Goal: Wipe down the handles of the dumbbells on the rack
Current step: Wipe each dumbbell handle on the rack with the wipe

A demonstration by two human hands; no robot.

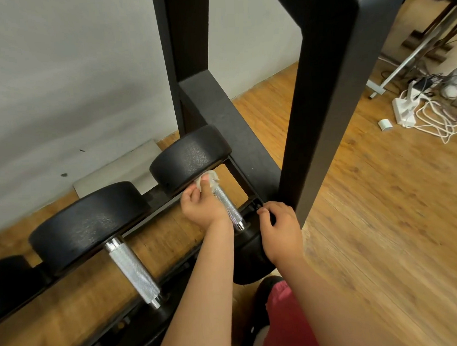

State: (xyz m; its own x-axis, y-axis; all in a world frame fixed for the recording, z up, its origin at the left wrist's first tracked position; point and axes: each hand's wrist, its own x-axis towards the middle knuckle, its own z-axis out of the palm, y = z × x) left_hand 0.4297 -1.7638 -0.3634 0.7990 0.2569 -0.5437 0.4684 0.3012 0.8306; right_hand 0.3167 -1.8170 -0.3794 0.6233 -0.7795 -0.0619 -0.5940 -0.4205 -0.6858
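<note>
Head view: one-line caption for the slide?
Left hand presses a white wipe on the rightmost dumbbell's handle; right hand holds the rack.

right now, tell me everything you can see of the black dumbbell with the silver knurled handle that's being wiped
The black round-headed dumbbell lies across the black metal rack's rails, beside the upright. Its silver knurled handle looks metal, with polished collars. The left hand holds a white cloth at the far end; the right hand rests on the near head.
</note>
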